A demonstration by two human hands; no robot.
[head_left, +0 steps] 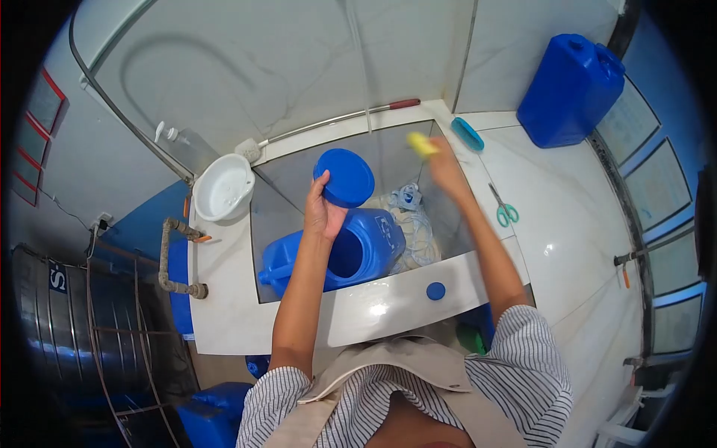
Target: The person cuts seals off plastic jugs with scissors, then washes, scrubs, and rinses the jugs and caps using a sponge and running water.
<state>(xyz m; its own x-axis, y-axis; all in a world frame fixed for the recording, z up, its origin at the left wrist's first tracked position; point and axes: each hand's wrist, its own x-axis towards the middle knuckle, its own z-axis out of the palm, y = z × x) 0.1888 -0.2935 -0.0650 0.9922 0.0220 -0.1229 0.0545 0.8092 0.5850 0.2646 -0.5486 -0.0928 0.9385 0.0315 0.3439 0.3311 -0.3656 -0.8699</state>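
My left hand point(324, 212) is closed on the edge of a round blue lid point(346, 178), held up over the sink point(455, 216). Beneath it a blue plastic jug point(385, 235) lies in the sink with its wide mouth open and facing me. A yellow sponge point(423, 144) is gripped in my right hand point(447, 173), which is above the right back part of the sink and slightly blurred. Wet pale cloth point(415, 233) is bunched on the sink floor beside the jug. A small blue cap point(435, 290) rests on the front ledge.
At the left stand a white basin point(224, 188) and a pump bottle point(190, 149). A long-handled brush point(328, 123) lies along the back ledge. To the right are a teal brush point(467, 134), scissors point(506, 213) and a tall blue jerrycan point(571, 93). A pipe point(166, 254) rises at the left edge.
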